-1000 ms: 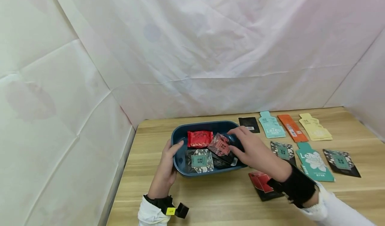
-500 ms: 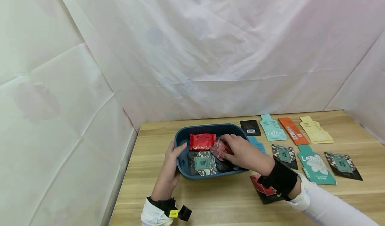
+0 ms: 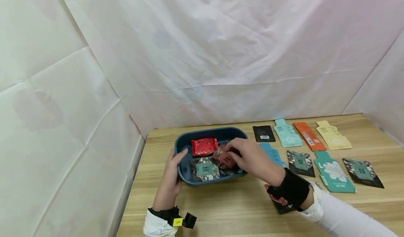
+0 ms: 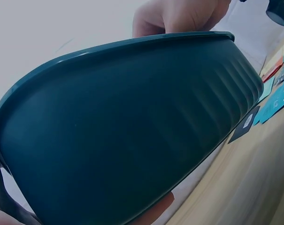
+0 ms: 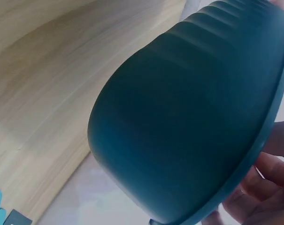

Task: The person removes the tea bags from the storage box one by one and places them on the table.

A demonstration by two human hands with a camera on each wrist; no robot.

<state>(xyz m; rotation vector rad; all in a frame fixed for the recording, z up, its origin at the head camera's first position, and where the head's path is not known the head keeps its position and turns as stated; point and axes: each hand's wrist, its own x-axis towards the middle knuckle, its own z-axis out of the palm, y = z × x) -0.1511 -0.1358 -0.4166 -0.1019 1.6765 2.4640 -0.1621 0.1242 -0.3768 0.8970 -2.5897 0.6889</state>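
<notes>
My left hand grips the left end of a dark blue plastic basin, its thumb over the rim and fingers underneath. The left wrist view shows the ribbed side of the basin held off the table. My right hand reaches over the basin's right end and pinches a reddish, partly clear sachet, which is tilted. Also in the basin lie a shiny red packet and a black floral sachet with a green label. Dark sachets under the reddish one are mostly hidden.
On the wooden table, to the right, lie a black packet, an orange packet, a yellow packet, a teal packet and several others. A red-and-black sachet sits partly under my right wrist. White cloth hangs behind.
My right hand has moved left from the basin's right rim onto the reddish sachet and pinched it. A blue packet on the table has come into view. The basin has shifted slightly left.
</notes>
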